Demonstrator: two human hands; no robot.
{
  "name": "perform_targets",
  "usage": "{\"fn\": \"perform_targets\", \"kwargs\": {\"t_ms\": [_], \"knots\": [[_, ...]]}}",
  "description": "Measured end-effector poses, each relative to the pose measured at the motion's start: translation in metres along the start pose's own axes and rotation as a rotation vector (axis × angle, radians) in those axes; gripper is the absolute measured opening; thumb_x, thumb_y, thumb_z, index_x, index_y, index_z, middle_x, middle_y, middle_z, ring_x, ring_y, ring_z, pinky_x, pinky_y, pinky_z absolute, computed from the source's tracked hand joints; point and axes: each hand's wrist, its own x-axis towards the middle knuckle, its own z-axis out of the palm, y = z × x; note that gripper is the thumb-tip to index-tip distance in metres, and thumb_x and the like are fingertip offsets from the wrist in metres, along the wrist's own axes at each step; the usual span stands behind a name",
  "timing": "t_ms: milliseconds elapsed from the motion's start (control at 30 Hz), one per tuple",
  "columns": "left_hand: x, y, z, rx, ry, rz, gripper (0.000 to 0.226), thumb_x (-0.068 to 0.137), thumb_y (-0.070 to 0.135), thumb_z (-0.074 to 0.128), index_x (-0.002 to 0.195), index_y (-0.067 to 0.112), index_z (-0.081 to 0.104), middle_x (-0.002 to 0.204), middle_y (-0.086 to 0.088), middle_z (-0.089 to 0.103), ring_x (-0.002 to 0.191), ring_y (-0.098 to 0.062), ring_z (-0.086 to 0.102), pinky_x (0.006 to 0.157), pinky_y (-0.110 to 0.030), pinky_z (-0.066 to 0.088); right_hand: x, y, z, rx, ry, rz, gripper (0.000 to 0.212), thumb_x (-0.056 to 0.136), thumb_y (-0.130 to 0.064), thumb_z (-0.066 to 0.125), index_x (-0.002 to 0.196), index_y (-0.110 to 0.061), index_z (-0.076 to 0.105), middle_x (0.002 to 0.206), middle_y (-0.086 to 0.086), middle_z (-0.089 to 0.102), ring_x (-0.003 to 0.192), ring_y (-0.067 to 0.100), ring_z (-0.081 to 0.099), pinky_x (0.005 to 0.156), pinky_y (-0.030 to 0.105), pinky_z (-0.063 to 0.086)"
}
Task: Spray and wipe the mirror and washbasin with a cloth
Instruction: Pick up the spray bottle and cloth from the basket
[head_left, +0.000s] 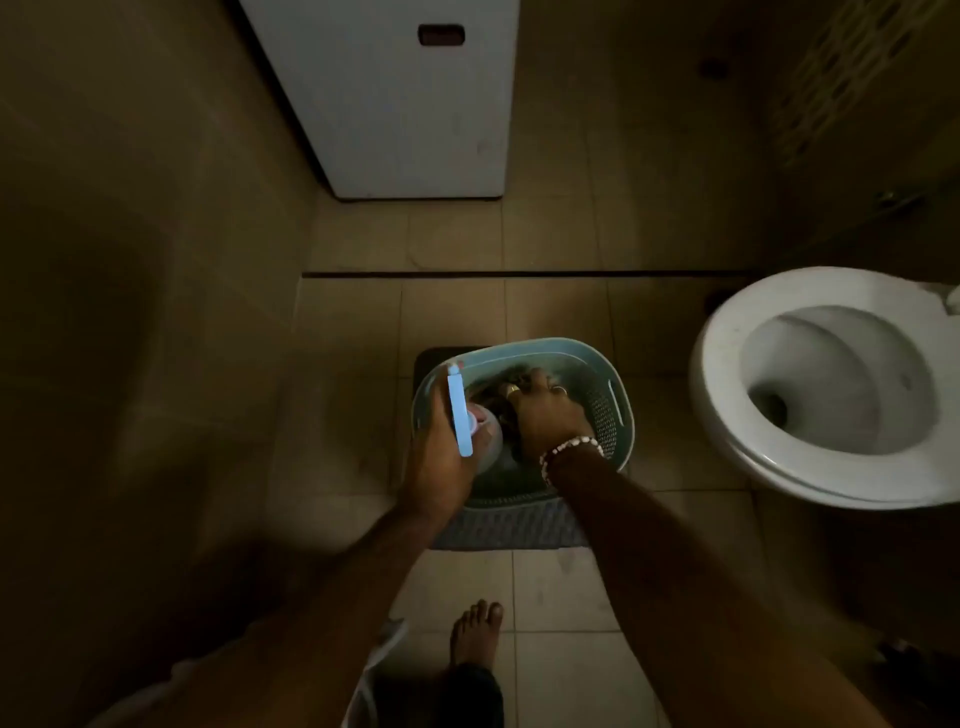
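Observation:
A pale green plastic basket stands on the tiled floor in the dim bathroom. My left hand is shut on a spray bottle with a light blue head, held over the basket's left side. My right hand, with rings and a beaded bracelet, reaches down inside the basket onto a dark crumpled thing that could be a cloth; whether the fingers grip it I cannot tell. Neither the mirror nor the washbasin is in view.
A white toilet bowl with its seat up stands to the right of the basket. A white cabinet stands at the back. A grey mat lies under the basket. My bare foot is on the tiles below.

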Motion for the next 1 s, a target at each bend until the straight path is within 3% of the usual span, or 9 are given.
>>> {"fn": "perform_targets", "kwargs": {"t_ms": [100, 167, 367, 433, 533, 633, 800, 900, 1000], "knots": [[-0.002, 0.006, -0.008, -0.055, -0.011, -0.029, 0.066, 0.089, 0.026, 0.068, 0.144, 0.010, 0.035, 0.097, -0.011, 0.061, 0.089, -0.028, 0.065, 0.083, -0.040, 0.058, -0.013, -0.001, -0.014, -0.008, 0.040, 0.003, 0.061, 0.090, -0.034, 0.066, 0.144, -0.026, 0.039, 0.151, 0.014, 0.020, 0.124, 0.037, 0.046, 0.091, 0.050, 0.053], [-0.007, 0.021, -0.017, 0.004, 0.009, -0.029, 0.073, 0.089, 0.027, 0.068, 0.148, 0.012, 0.029, 0.099, -0.004, 0.061, 0.087, -0.019, 0.064, 0.082, -0.037, 0.059, -0.029, -0.003, -0.028, -0.017, 0.072, -0.010, 0.062, 0.090, -0.036, 0.065, 0.145, -0.025, 0.039, 0.151, 0.013, 0.018, 0.125, 0.038, 0.045, 0.089, 0.049, 0.055], [-0.027, 0.090, -0.054, -0.040, -0.002, 0.039, 0.070, 0.090, 0.024, 0.068, 0.148, 0.014, 0.031, 0.092, 0.002, 0.061, 0.084, -0.018, 0.065, 0.081, -0.032, 0.058, -0.094, -0.010, -0.089, 0.000, 0.188, 0.014, 0.065, 0.091, -0.042, 0.060, 0.149, -0.029, 0.032, 0.150, 0.013, 0.020, 0.122, 0.038, 0.048, 0.086, 0.048, 0.055], [-0.032, 0.118, -0.065, -0.027, 0.042, 0.079, 0.063, 0.090, 0.025, 0.068, 0.144, 0.013, 0.038, 0.091, -0.004, 0.065, 0.081, -0.018, 0.065, 0.076, -0.028, 0.057, -0.115, -0.011, -0.114, 0.022, 0.248, 0.033, 0.068, 0.090, -0.043, 0.060, 0.149, -0.033, 0.029, 0.146, 0.012, 0.024, 0.117, 0.038, 0.052, 0.082, 0.049, 0.057], [-0.044, 0.169, -0.079, 0.004, 0.070, 0.162, 0.053, 0.093, 0.022, 0.065, 0.140, 0.007, 0.045, 0.094, -0.006, 0.067, 0.075, -0.014, 0.063, 0.064, -0.009, 0.047, -0.151, -0.006, -0.149, 0.063, 0.350, 0.072, 0.068, 0.088, -0.045, 0.061, 0.148, -0.036, 0.031, 0.138, 0.011, 0.031, 0.110, 0.038, 0.055, 0.076, 0.050, 0.058], [-0.055, 0.208, -0.080, -0.014, 0.071, 0.201, 0.043, 0.095, 0.020, 0.062, 0.134, 0.006, 0.049, 0.078, 0.001, 0.060, 0.058, -0.007, 0.054, 0.053, -0.013, 0.043, -0.185, 0.004, -0.179, 0.104, 0.451, 0.106, 0.066, 0.088, -0.046, 0.062, 0.147, -0.036, 0.034, 0.132, 0.011, 0.036, 0.107, 0.038, 0.055, 0.074, 0.050, 0.058], [-0.080, 0.284, -0.066, -0.019, 0.054, 0.335, 0.039, 0.096, 0.021, 0.060, 0.131, 0.007, 0.051, 0.079, 0.002, 0.058, 0.059, -0.005, 0.053, 0.053, -0.006, 0.040, -0.259, 0.043, -0.225, 0.117, 0.620, 0.213, 0.065, 0.087, -0.047, 0.065, 0.145, -0.032, 0.038, 0.136, 0.013, 0.038, 0.106, 0.036, 0.057, 0.073, 0.047, 0.058], [-0.093, 0.340, -0.044, -0.050, 0.004, 0.467, 0.040, 0.096, 0.026, 0.058, 0.132, 0.010, 0.050, 0.095, 0.000, 0.060, 0.074, -0.008, 0.056, 0.064, -0.008, 0.043, -0.314, 0.080, -0.249, 0.140, 0.740, 0.289, 0.061, 0.086, -0.046, 0.065, 0.140, -0.031, 0.044, 0.132, 0.012, 0.042, 0.097, 0.036, 0.061, 0.065, 0.043, 0.058], [-0.112, 0.398, -0.016, -0.086, -0.037, 0.593, 0.040, 0.096, 0.037, 0.055, 0.126, 0.011, 0.053, 0.097, -0.002, 0.059, 0.080, -0.014, 0.056, 0.069, -0.013, 0.044, -0.374, 0.118, -0.270, 0.136, 0.839, 0.383, 0.065, 0.080, -0.046, 0.071, 0.138, -0.030, 0.046, 0.131, 0.012, 0.043, 0.095, 0.036, 0.061, 0.062, 0.042, 0.057]]}}
